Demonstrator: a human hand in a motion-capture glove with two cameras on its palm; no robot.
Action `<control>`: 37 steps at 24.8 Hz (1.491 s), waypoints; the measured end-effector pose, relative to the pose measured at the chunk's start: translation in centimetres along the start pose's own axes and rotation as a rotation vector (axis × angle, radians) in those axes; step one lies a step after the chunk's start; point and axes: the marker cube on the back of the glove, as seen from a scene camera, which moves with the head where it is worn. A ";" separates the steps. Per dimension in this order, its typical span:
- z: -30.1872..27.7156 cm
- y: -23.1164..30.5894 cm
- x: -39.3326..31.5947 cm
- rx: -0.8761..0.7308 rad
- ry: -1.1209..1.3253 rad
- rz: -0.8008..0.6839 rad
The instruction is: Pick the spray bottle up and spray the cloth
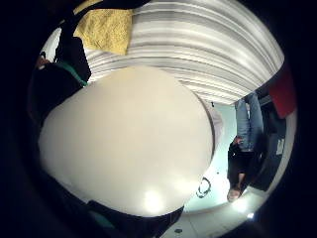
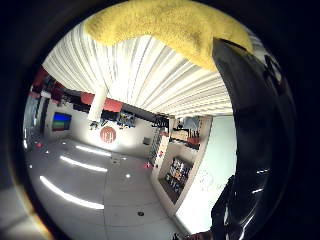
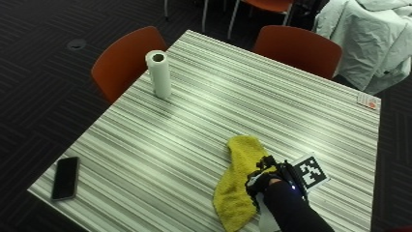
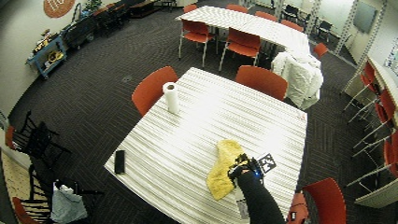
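Note:
A yellow cloth [image 3: 237,189] lies crumpled on the striped table [image 3: 257,106] near its front edge. My gloved right hand [image 3: 273,182] is just right of the cloth, fingers curled round the spray bottle. The bottle's white body [image 1: 129,139] fills the little finger side palm view, close to the palm. A bit of white [image 3: 266,218] shows under my forearm. A shiny black part [image 2: 255,135], seemingly the bottle's head, stands beside the cloth [image 2: 170,27] in the thumb side palm view. Whether the nozzle faces the cloth, I cannot tell.
A paper towel roll [image 3: 159,72] stands upright at the far left of the table. A dark phone [image 3: 65,177] lies at the near left corner, a small card [image 3: 367,100] at the far right edge. Orange chairs [image 3: 122,60] stand around the table.

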 end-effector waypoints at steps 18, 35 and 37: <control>-2.4 8.6 -3.7 0.186 -0.216 -0.660; -4.0 11.3 -3.0 0.497 -0.446 -1.210; -3.1 11.2 -3.6 0.491 -0.443 -1.197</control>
